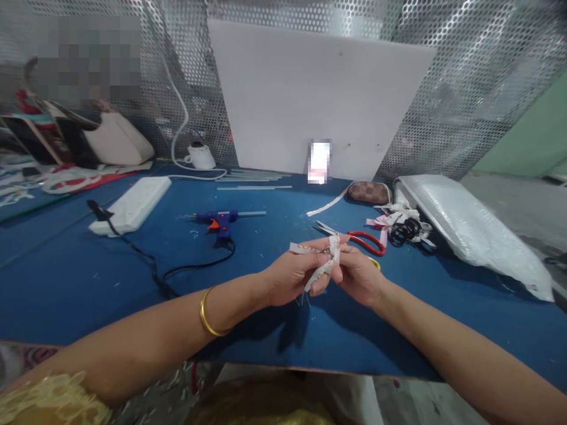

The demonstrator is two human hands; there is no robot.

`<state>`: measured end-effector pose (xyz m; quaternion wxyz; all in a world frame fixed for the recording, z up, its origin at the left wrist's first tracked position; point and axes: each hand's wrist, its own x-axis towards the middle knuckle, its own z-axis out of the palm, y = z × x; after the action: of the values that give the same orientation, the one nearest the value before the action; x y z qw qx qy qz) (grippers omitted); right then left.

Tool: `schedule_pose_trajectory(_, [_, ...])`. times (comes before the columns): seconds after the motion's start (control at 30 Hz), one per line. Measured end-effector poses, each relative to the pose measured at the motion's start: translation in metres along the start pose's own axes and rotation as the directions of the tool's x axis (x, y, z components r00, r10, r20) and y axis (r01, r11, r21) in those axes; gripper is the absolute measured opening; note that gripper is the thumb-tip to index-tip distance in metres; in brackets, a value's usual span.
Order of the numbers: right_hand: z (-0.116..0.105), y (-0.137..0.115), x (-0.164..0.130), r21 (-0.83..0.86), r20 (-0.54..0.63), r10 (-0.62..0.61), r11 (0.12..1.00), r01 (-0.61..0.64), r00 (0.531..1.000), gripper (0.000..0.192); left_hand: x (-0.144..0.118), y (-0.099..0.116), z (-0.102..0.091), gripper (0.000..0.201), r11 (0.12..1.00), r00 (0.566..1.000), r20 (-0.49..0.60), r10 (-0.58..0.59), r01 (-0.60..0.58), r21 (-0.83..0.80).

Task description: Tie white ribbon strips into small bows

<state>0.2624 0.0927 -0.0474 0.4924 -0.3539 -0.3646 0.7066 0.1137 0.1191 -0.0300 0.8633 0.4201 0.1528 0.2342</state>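
White ribbon, seemingly tied, is pinched by the left hand and the right hand.

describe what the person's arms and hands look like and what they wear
The left hand and right hand are gloveless. A slim gold-coloured bangle circles the left forearm, below a yellow, lacy sleeve. No sleeve or bangle shows on the right forearm.
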Motion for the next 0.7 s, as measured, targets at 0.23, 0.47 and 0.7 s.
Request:
schedule_pose_trajectory(0.23, [0.003,0.0,0.0,-0.097,-0.092,-0.085,0.992,0.076,0.992,0.01,0.001,-0.001,-0.003,0.053,0.999,1.0,-0.007,0.028,-0.028,0.032])
schedule_pose_trajectory(0.47, [-0.005,-0.007,0.001,-0.549,-0.121,-0.395,0.791,0.27,0.911,0.011,0.001,0.011,-0.006,0.053,0.991,0.99,-0.079,0.116,-0.11,0.075])
schedule_pose_trajectory(0.7, [-0.003,-0.02,-0.001,-0.225,-0.107,-0.252,0.948,0.223,0.962,0.009,0.0,0.017,-0.01,0.063,0.97,0.984,-0.04,0.171,-0.161,0.181])
